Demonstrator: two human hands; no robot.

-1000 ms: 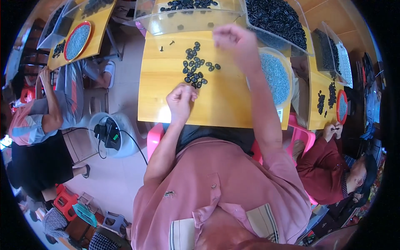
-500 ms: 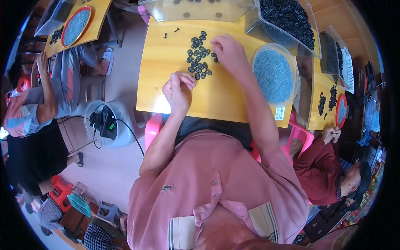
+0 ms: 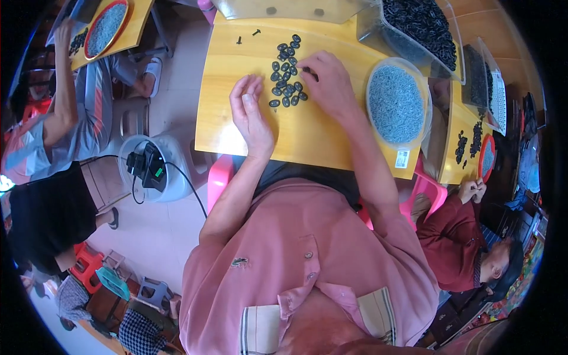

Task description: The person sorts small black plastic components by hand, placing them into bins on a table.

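Observation:
On the yellow table lies a loose cluster of small black oval pieces [image 3: 287, 86], each with a paler mark at its middle. Over the right edge of this cluster is my right hand [image 3: 327, 83], its fingers drawn together on a small black piece that shows partly beneath them. To the left of the cluster my left hand [image 3: 252, 118] is raised, palm toward the pieces. Its fingers are loosely bent, the thumb stands apart, and nothing shows in it. Two small dark screw-shaped pieces [image 3: 239, 40] lie apart at the far left of the table.
A round tub [image 3: 370, 112] full of small silvery-blue pins or screws stands at the right. Behind it is a clear bin [image 3: 370, 35] of black parts; another translucent bin [image 3: 284, 12] sits at the far edge. Other people work at tables on both sides.
My left hand has unbent its fingers and risen slightly. My right hand has shifted a little nearer and right, with a black piece now showing under its fingers. The view has tilted slightly.

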